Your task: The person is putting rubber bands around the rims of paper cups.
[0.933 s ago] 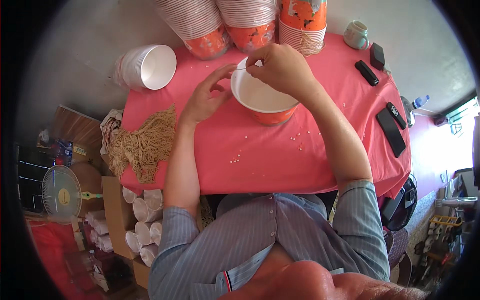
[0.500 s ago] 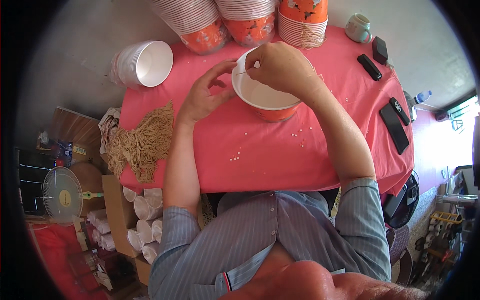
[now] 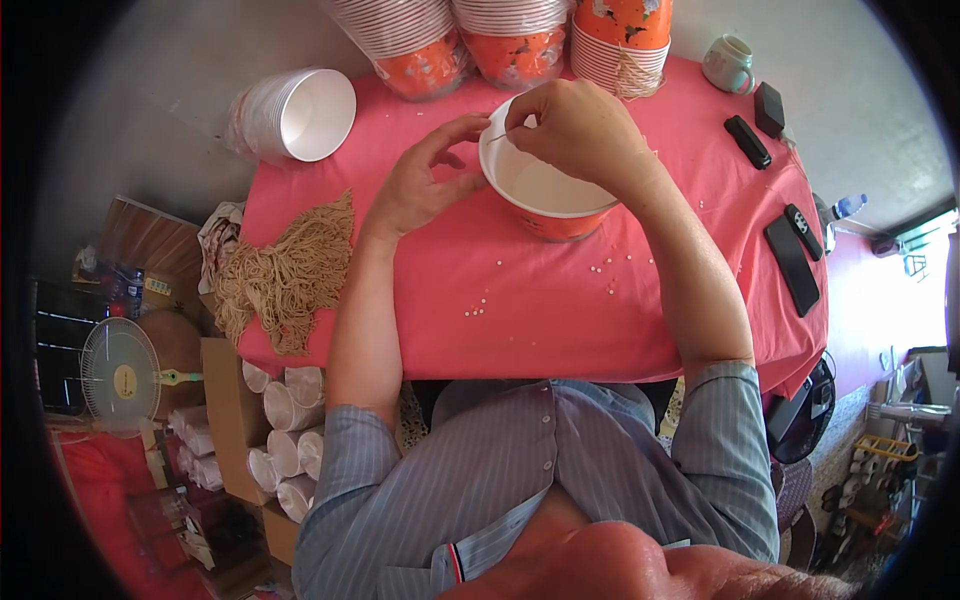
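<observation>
An orange paper bucket (image 3: 562,224) with a white rim and white inside stands upright on the pink tablecloth, toward its far side. My left hand (image 3: 425,188) is at the bucket's left side, its fingers apart, with fingertips and thumb reaching the rim. Over the bucket's opening, my right hand (image 3: 585,128) is closed in a pinch. From that pinch a short thin tan cord (image 3: 497,137) runs to the inner left rim. The right hand covers the far part of the opening.
A heap of tan cords (image 3: 285,270) lies left. Nested white buckets (image 3: 318,115) lie far left; wrapped orange bucket stacks (image 3: 515,60) stand behind. A mug (image 3: 728,65) and phone (image 3: 790,265) sit right. Small white bits (image 3: 475,312) dot the pink cloth (image 3: 560,340).
The view has shifted slightly, so the table's contents appear a little higher and further right. Both hands stay at the bucket, and the right hand still pinches the cord.
</observation>
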Tool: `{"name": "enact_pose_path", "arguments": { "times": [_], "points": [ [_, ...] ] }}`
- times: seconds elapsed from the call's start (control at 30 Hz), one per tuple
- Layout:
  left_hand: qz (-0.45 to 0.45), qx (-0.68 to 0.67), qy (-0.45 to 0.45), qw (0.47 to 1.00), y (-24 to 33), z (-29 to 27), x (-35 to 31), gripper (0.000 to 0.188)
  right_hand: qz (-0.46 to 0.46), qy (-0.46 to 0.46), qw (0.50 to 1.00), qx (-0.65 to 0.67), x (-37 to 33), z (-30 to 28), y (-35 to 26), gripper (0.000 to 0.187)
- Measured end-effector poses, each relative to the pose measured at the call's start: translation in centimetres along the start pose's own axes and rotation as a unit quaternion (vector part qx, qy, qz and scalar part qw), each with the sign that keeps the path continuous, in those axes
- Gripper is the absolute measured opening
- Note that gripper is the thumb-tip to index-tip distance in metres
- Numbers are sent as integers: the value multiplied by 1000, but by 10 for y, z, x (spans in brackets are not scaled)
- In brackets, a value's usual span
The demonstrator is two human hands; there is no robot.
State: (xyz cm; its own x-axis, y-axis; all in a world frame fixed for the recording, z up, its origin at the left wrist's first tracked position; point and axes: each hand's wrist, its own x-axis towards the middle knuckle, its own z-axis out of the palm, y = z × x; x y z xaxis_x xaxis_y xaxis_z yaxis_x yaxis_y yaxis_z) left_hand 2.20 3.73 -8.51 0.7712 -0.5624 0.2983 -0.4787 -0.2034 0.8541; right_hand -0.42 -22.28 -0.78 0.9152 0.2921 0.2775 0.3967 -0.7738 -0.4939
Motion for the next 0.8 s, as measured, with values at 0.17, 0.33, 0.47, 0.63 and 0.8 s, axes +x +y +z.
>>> {"name": "enact_pose_path", "arguments": {
  "times": [0.17, 0.33, 0.47, 0.63, 0.8],
  "points": [
    [8, 2, 3, 1000, 2, 0, -1, 72, 10, -25, 1000, -2, 2, 5, 0, 24],
    [6, 14, 10, 1000, 2, 1, -2, 71, 0, -10, 1000, 6, 2, 6, 0, 24],
    [17, 15, 17, 1000, 2, 1, -2, 70, -4, -9, 1000, 25, 2, 6, 2, 25],
    [21, 11, 45, 999, 2, 8, 0, 66, 15, -33, 999, 32, 2, -2, -7, 25],
    [-17, 27, 67, 997, 1, 8, 2, 46, 23, -30, 999, 30, 4, 2, -6, 24]
  ]
}}
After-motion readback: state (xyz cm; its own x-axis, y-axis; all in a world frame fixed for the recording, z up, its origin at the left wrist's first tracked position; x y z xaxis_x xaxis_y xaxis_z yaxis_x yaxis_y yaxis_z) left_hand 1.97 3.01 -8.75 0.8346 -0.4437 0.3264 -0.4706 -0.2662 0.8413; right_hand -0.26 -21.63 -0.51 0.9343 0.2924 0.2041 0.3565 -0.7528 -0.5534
